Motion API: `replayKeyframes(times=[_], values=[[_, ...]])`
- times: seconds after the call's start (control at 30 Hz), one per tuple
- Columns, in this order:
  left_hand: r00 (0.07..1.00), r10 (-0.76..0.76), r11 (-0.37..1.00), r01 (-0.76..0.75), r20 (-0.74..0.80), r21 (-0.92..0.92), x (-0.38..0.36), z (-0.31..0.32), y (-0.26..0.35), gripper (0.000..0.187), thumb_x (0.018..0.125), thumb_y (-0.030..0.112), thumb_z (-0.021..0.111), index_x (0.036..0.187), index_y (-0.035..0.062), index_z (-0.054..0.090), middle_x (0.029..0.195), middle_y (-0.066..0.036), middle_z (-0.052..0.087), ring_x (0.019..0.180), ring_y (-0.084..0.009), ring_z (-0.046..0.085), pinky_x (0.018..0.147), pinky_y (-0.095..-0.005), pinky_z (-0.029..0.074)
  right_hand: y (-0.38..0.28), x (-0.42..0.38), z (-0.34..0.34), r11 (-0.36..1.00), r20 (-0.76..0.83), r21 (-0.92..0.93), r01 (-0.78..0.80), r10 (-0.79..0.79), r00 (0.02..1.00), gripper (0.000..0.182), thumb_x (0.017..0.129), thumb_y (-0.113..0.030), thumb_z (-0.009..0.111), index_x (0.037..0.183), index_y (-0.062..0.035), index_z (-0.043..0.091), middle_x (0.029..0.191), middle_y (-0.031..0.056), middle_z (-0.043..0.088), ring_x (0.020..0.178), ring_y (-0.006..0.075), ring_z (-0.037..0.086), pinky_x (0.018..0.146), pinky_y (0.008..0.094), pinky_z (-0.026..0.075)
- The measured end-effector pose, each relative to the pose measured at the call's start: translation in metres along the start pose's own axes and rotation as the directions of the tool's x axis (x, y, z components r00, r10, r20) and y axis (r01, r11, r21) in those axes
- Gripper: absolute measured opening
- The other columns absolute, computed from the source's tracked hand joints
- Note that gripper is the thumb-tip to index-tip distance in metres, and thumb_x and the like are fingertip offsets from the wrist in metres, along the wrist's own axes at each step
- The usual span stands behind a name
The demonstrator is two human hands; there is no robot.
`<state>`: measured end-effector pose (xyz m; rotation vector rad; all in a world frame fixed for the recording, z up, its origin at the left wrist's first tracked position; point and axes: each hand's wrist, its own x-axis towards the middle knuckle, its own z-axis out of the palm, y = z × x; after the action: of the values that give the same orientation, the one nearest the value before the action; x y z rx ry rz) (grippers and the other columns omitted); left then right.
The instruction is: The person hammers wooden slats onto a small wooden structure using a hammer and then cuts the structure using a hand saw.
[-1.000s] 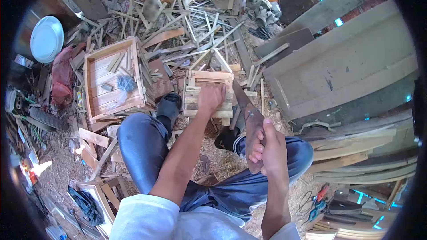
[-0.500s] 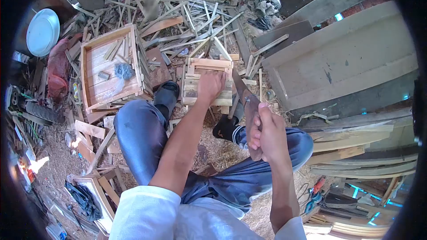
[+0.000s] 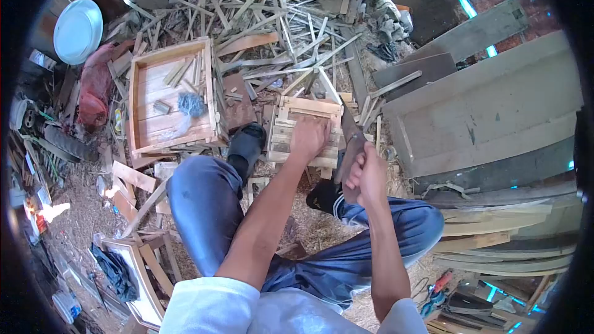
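Observation:
My left hand (image 3: 309, 138) presses down on a small slatted wooden stool (image 3: 286, 135) between my feet, its fingers bent over a piece of wood near the top slats. A handsaw (image 3: 354, 143) is in my right hand (image 3: 369, 175), which is closed around its handle. The saw's blade points up and away, along the right side of the stool. A thin light strip of wood (image 3: 329, 85) juts out beyond the stool's far right corner.
A wooden tray-like box (image 3: 137, 108) with sticks and a blue bundle stands at the left. Scrap sticks (image 3: 297, 43) pile up beyond the stool. Large panels (image 3: 489, 105) and stacked curved boards (image 3: 495, 238) lie at the right. A white basin (image 3: 78, 31) is at the far left.
The view has shifted, so the scene sits lower and further right. My right hand and the saw have moved forward along the stool's side. My left hand stays on the stool.

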<state>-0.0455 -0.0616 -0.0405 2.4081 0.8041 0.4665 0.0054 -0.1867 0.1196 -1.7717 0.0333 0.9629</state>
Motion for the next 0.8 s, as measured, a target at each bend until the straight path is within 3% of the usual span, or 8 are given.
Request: replayKeyframes(times=[0.07, 0.17, 0.23, 0.3, 0.37, 0.47, 0.6, 0.8], values=[[1.000, -0.008, 1.000, 0.008, -0.006, 0.006, 0.001, 0.006, 0.005, 0.036, 0.101, 0.030, 0.043, 0.091, 0.0061, 0.068, 0.076, -0.018, 0.070, 0.073, -0.0353, 0.067, 0.083, -0.0463, 0.044, -0.018, -0.035, -0.002, 0.987, -0.061, 0.148, -0.069, 0.079, 0.995, 0.043, 0.100, -0.048, 0.046, 0.072, -0.0164, 0.040, 0.049, -0.0052, 0.028, 0.036, 0.0101, 0.027, 0.037, 0.0287, 0.025], [1.000, -0.002, 0.999, 0.002, 0.006, 0.050, 0.004, 0.005, 0.011, 0.038, 0.102, 0.030, 0.041, 0.091, 0.0059, 0.068, 0.080, -0.017, 0.071, 0.076, -0.0336, 0.067, 0.083, -0.0456, 0.044, -0.044, -0.070, -0.022, 0.961, -0.058, 0.235, -0.149, 0.166, 0.984, 0.042, 0.101, -0.045, 0.047, 0.073, -0.0138, 0.040, 0.050, -0.0033, 0.030, 0.037, 0.0113, 0.029, 0.037, 0.0301, 0.028], [1.000, 0.002, 0.997, -0.004, 0.029, 0.074, 0.004, 0.005, 0.011, 0.038, 0.102, 0.030, 0.041, 0.091, 0.0059, 0.068, 0.082, -0.016, 0.072, 0.078, -0.0326, 0.068, 0.083, -0.0450, 0.045, -0.044, -0.074, -0.023, 0.969, -0.054, 0.212, -0.126, 0.141, 0.989, 0.044, 0.101, -0.046, 0.047, 0.073, -0.0141, 0.038, 0.050, -0.0038, 0.029, 0.037, 0.0111, 0.028, 0.038, 0.0300, 0.028], [0.999, 0.019, 0.996, -0.021, 0.030, 0.087, 0.003, 0.008, 0.010, 0.037, 0.103, 0.030, 0.040, 0.094, 0.0069, 0.068, 0.084, -0.016, 0.072, 0.080, -0.0316, 0.068, 0.084, -0.0446, 0.046, -0.026, -0.053, -0.019, 0.958, 0.068, 0.239, -0.156, 0.144, 0.987, 0.044, 0.101, -0.046, 0.046, 0.073, -0.0137, 0.039, 0.050, -0.0036, 0.030, 0.038, 0.0110, 0.028, 0.038, 0.0297, 0.028], [1.000, 0.024, 0.998, -0.024, 0.008, 0.057, 0.006, 0.010, 0.012, 0.038, 0.103, 0.031, 0.040, 0.094, 0.0083, 0.069, 0.083, -0.017, 0.072, 0.081, -0.0309, 0.068, 0.084, -0.0438, 0.046, -0.030, -0.052, -0.003, 0.967, 0.025, 0.235, -0.099, 0.096, 0.995, 0.045, 0.103, -0.047, 0.045, 0.072, -0.0154, 0.038, 0.050, -0.0053, 0.030, 0.037, 0.0094, 0.027, 0.036, 0.0266, 0.027], [0.997, -0.037, 0.994, 0.030, 0.066, 0.108, 0.004, 0.010, 0.005, 0.040, 0.103, 0.033, 0.039, 0.093, 0.0092, 0.070, 0.081, -0.017, 0.071, 0.080, -0.0303, 0.069, 0.084, -0.0441, 0.047, -0.058, -0.092, 0.004, 0.998, 0.076, -0.045, -0.042, 0.045, 0.996, 0.044, 0.104, -0.045, 0.045, 0.072, -0.0141, 0.039, 0.050, -0.0047, 0.031, 0.038, 0.0083, 0.031, 0.036, 0.0276, 0.028], [0.997, -0.025, 0.996, 0.018, 0.080, 0.089, -0.002, 0.009, 0.009, 0.041, 0.103, 0.033, 0.039, 0.092, 0.0087, 0.070, 0.077, -0.019, 0.070, 0.078, -0.0329, 0.068, 0.083, -0.0458, 0.048, -0.005, -0.046, 0.004, 1.000, 0.079, 0.005, 0.003, -0.003, 0.997, 0.044, 0.104, -0.045, 0.045, 0.074, -0.0131, 0.040, 0.051, -0.0053, 0.032, 0.037, 0.0077, 0.031, 0.035, 0.0262, 0.026], [0.997, -0.049, 0.995, 0.044, 0.059, 0.093, 0.004, 0.003, 0.005, 0.043, 0.102, 0.033, 0.038, 0.090, 0.0079, 0.071, 0.083, -0.018, 0.071, 0.082, -0.0327, 0.068, 0.083, -0.0457, 0.047, -0.041, -0.094, -0.005, 0.998, 0.106, -0.056, -0.017, 0.023, 0.994, 0.046, 0.103, -0.047, 0.046, 0.073, -0.0133, 0.041, 0.050, -0.0064, 0.032, 0.036, 0.0066, 0.029, 0.033, 0.0252, 0.023]])
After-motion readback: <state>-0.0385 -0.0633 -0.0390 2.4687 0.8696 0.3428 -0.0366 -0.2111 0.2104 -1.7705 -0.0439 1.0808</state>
